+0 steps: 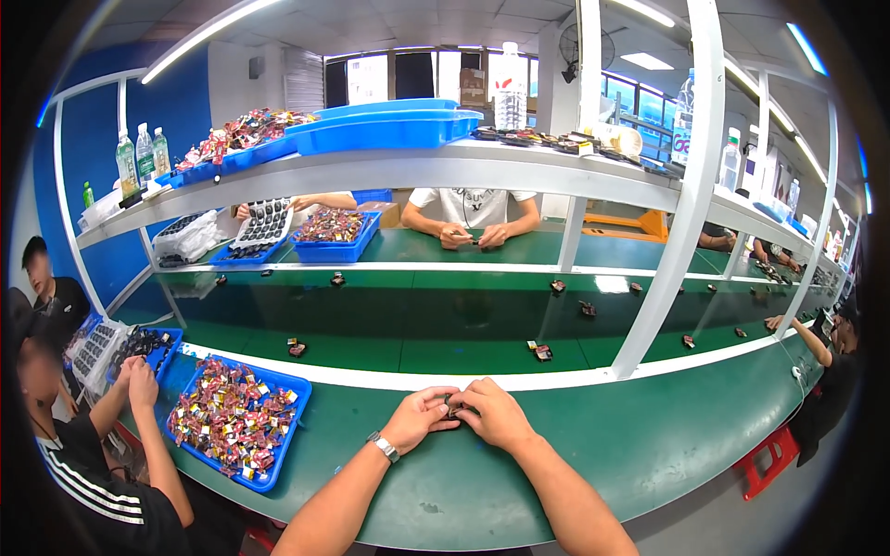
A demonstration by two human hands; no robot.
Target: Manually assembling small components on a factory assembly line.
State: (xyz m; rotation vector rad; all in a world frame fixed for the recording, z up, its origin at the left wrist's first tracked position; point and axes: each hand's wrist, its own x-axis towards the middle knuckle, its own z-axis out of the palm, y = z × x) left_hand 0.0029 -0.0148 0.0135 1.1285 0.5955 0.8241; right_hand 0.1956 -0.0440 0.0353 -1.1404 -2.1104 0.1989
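Note:
Over the green table, my left hand (417,423) and my right hand (493,414) meet, both with fingers bent and pressed together. They pinch a small dark part (452,410) between them, and my fingers cover most of it, so its exact kind is hidden. A metal-banded watch (382,447) sits on my left wrist. To the left of my hands is a blue tray (303,393), heaped with small reddish-brown circuit pieces (232,417) bearing white and yellow bits.
Beyond a white rail, small assemblies (540,351) lie scattered along a green conveyor belt (436,345). A white post (663,222) and raised shelf (389,171) stand ahead, carrying blue bins (380,130) and bottles. Co-workers sit left, right and opposite; a red stool (769,461) stands at right.

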